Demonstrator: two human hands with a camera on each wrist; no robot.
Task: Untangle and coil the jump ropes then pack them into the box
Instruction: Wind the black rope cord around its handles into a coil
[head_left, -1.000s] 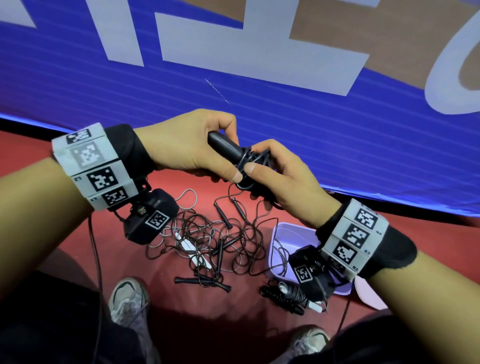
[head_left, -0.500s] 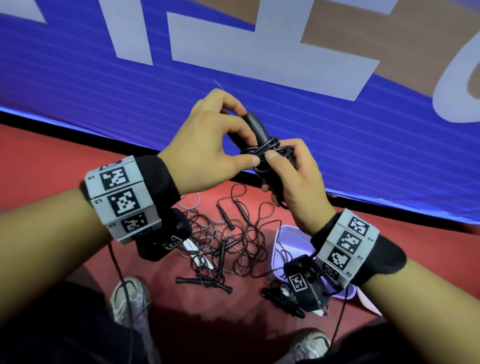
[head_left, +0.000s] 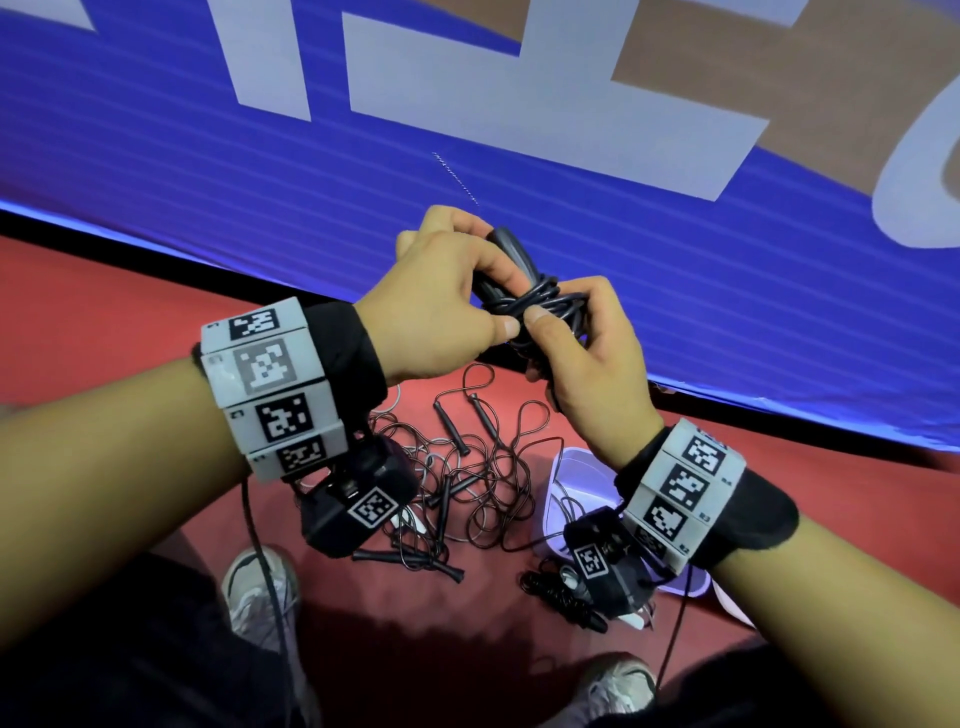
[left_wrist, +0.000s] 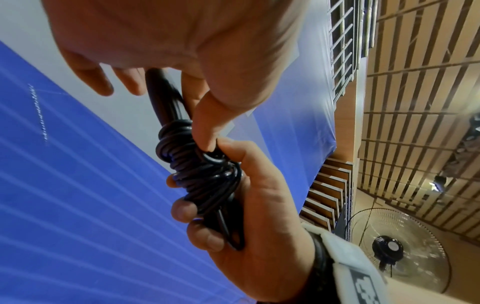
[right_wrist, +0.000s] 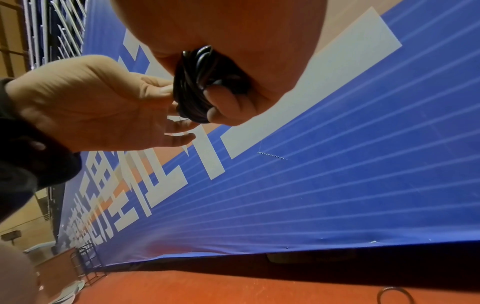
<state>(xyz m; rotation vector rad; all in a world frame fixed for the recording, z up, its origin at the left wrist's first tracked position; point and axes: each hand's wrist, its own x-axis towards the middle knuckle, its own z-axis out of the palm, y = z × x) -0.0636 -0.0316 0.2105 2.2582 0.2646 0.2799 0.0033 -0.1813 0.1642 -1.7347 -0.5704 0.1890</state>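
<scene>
— Floor?
— Tangled ropes (head_left: 483, 488) below the wrists, box (head_left: 571, 470) partly hidden by the right wrist, coiled one (head_left: 563, 597) beside it, banner (head_left: 675, 260) behind.
— Grips?
— Both clenched on the bundle (head_left: 535, 304): left hand (head_left: 436, 306) round the handle end, right hand (head_left: 592, 358) round the wraps, thumb tips nearly touching.

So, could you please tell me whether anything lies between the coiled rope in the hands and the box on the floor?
Nothing solid: the coiled rope is held above the box; only a thin cord trails inside it.
</scene>
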